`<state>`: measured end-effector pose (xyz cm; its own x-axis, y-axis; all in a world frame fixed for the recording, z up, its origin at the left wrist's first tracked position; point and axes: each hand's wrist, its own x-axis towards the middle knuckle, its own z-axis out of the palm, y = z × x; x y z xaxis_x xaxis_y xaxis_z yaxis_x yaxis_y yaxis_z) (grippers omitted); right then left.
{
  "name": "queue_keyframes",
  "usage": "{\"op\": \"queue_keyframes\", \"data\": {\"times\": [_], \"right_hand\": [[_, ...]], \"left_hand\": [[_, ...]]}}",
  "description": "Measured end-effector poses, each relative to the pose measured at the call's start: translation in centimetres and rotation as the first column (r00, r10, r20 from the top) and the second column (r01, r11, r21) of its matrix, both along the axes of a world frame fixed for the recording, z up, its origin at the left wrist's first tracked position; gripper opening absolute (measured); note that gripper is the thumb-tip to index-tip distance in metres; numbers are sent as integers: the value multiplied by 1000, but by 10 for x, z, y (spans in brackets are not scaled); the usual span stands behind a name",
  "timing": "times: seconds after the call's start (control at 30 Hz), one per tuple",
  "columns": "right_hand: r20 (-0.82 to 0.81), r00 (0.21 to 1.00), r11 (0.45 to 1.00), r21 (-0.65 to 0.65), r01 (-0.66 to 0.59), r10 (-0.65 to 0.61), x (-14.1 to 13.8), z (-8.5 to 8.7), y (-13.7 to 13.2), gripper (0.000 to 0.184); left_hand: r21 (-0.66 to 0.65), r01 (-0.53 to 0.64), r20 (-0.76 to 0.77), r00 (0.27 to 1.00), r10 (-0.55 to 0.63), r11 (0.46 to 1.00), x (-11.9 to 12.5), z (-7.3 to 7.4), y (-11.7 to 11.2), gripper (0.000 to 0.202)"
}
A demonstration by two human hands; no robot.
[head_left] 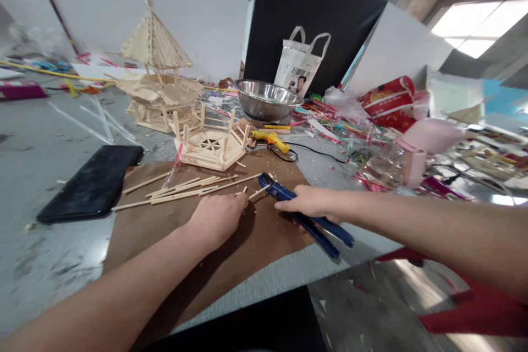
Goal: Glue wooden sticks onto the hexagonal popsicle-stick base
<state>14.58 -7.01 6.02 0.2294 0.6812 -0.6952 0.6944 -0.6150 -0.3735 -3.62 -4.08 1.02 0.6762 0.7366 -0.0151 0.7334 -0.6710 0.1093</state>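
Observation:
My left hand [216, 219] is closed around a thin wooden stick [259, 193], low over a brown sheet [256, 242]. The stick's far end reaches the jaws of blue-handled cutting pliers [280, 192]. Wrapped round the pliers' handles is my right hand [307, 202]; whether the jaws touch the stick I cannot tell. Several loose wooden sticks [181, 191] lie left of my left hand. Behind them stands a six-sided wooden stick frame [214, 162] with short upright posts and a spoked floor.
A roofed stick pavilion [159, 49] stands at the back left, beyond a black phone [91, 181]. A yellow glue gun [272, 139] with a cord lies near a steel bowl [268, 100]. A pink-lidded bottle [408, 154] and mixed scraps crowd the right.

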Motion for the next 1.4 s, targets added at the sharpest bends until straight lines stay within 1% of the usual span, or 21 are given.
{"op": "queue_keyframes", "data": {"times": [0.1, 0.17, 0.27, 0.4, 0.5, 0.67, 0.8, 1.0, 1.23, 1.4], "right_hand": [[61, 998, 995, 97, -40, 34, 0, -8, -1, 44], [133, 989, 988, 126, -86, 69, 0, -10, 1, 53], [177, 981, 988, 113, -105, 84, -1, -10, 4, 66], [145, 989, 995, 86, -43, 30, -5, -8, 5, 76], [164, 986, 994, 104, -37, 19, -6, -9, 5, 78], [196, 978, 990, 103, -98, 76, -6, -12, 9, 78], [206, 975, 990, 95, -107, 85, -6, -13, 10, 78], [289, 943, 969, 134, -208, 163, -6, -13, 11, 79], [303, 938, 965, 145, -217, 166, -7, -14, 9, 84], [279, 950, 973, 141, -184, 139, -5, -18, 9, 85]], "left_hand": [[12, -11, -12, 1000, 11, 1000, 0, 1, -1, 22], [14, -29, -21, 999, 29, 999, 0, 2, -2, 22], [23, -36, -27, 999, 37, 999, -1, 4, -3, 23], [39, -41, -35, 998, 42, 998, -2, 5, -3, 23], [52, -34, -30, 999, 35, 998, -3, 5, -3, 22], [59, -14, -20, 1000, 16, 998, -4, 4, -3, 23], [60, -16, -26, 999, 18, 998, -3, 3, -3, 25], [72, -13, -46, 999, 16, 997, -2, 3, -3, 24], [81, -6, -51, 999, 10, 997, -4, 3, -4, 24], [73, -20, -37, 999, 23, 997, -3, 3, -4, 25]]}}
